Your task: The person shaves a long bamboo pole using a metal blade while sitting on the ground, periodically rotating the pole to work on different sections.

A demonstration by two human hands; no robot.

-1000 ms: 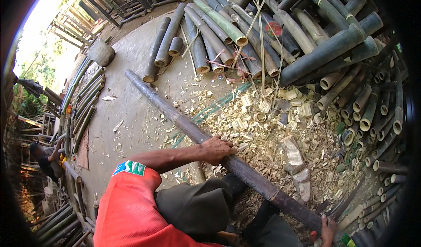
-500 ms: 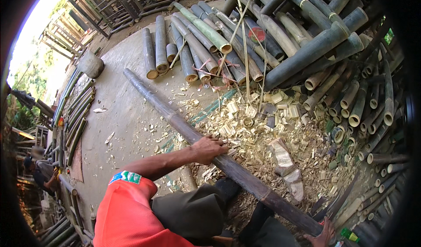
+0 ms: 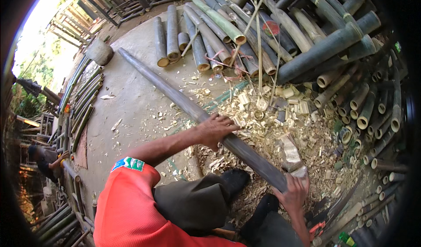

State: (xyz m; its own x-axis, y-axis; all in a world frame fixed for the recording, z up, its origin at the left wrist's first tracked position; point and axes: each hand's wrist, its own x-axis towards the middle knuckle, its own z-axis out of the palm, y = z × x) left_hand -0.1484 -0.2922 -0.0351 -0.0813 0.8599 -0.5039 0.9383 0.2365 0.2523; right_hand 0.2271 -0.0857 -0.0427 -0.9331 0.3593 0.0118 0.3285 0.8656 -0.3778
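A long dark bamboo pole (image 3: 169,92) lies slanted across the view, from the concrete floor at the upper left to a spot before my knees. My left hand (image 3: 215,130) is laid over its middle, fingers curled across the top. Around the pole's near end my right hand (image 3: 293,193) is closed, beside a pale, rough-cut wooden block (image 3: 290,152). Part of the block is hidden by that hand. Beneath and beyond the pole, bamboo chips (image 3: 258,109) cover the ground.
Cut bamboo lengths (image 3: 210,41) lie in a row at the back. Thick bamboo (image 3: 324,49) is stacked at the upper right, with thinner pieces (image 3: 364,111) along the right. Left are more poles (image 3: 83,111), a grey container (image 3: 99,51) and another person (image 3: 46,161). A green bottle (image 3: 346,238) lies lower right.
The pole has slid away toward the upper left, and its near end has come up from the lower right. My right hand has moved up and left with that end. The view has shifted slightly.
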